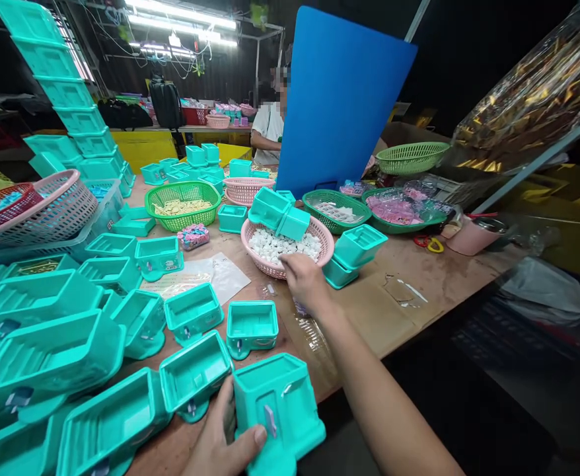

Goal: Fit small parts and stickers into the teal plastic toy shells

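My left hand [228, 439] grips a turquoise plastic box [277, 403] by its side at the front edge of the table, thumb across the face beside a small pale lilac piece. With fingers bent together, my right hand [304, 277] is at the near rim of a pink basket [314, 228]. Small white plastic parts [283, 244] fill that basket, and two turquoise boxes [279, 213] lie on top of them. Whatever the right fingertips pinch, if anything, is hidden. Several similar open boxes [253, 324] stand in rows left of and beyond my left hand.
Tall stacked turquoise bins [65, 86] rise at the left. A green basket [183, 205] holds cream pieces; another green basket [337, 211] holds white ones. Scissors [431, 244] lie near a pink cup [475, 235]. Behind a blue board [344, 99] sits a person [267, 132].
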`<state>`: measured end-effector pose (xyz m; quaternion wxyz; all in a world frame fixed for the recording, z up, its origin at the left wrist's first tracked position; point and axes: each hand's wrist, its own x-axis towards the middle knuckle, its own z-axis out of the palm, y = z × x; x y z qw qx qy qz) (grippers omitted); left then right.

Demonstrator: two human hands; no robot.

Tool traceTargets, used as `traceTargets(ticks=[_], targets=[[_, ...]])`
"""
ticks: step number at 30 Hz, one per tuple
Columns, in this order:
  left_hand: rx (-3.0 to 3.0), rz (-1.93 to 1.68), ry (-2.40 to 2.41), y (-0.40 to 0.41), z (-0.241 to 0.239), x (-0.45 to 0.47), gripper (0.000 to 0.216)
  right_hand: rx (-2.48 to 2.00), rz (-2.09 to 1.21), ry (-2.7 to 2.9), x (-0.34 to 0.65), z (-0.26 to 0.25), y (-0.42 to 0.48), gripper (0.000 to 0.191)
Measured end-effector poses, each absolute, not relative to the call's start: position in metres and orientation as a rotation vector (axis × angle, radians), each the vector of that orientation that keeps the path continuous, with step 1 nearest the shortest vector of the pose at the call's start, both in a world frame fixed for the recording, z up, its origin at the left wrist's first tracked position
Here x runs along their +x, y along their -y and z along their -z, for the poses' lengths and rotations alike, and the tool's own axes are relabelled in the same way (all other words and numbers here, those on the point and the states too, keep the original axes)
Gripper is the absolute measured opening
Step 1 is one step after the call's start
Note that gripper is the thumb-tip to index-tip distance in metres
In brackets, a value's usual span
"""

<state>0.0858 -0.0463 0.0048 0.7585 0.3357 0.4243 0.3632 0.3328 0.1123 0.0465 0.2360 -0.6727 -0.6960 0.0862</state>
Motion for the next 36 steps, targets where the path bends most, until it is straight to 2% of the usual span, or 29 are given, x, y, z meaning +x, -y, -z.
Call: traceTargets(ticks=[5,8,11,15,20,23,26,30,36], targets=[[0.796,-0.900,-0.884,0.020,-0.055,0.096,0.088,-2.199,-0.521,1.924,0.343,-0.071,-0.183,0.019],[0.830,-0.979,-0.979,0.001,-0.071,0.090,0.086,-2.289,-0.652,1.954,0.339,-0.070,-0.210,0.030],[0.751,-1.034,-1.022,-0.007,-0.074,0.077,0.083,-2.293,-0.641,1.966,0.338,-0.068,-0.210,0.032],[0.638,-1.050,-1.017,-0.006,-0.077,0.066,0.078,-2.194,-0.450,1.922,0.343,-0.072,-0.178,0.018],[0.662,-1.121,-1.046,-0.001,-0.085,0.068,0.073,-2.055,-0.338,1.900,0.343,-0.079,-0.144,0.027],[0.724,-1.140,-1.047,0.005,-0.087,0.072,0.071,-2.088,-0.417,1.919,0.339,-0.078,-0.156,0.029],[0.733,-1.115,-1.028,0.013,-0.088,0.070,0.072,-2.147,-0.601,1.980,0.337,-0.074,-0.180,0.022],[0.702,-1.146,-1.064,0.016,-0.087,0.059,0.075,-2.171,-0.786,2.071,0.337,-0.065,-0.200,0.033],[0.682,-1.178,-1.057,0.006,-0.085,0.055,0.075,-2.132,-0.893,2.134,0.342,-0.055,-0.209,0.035]])
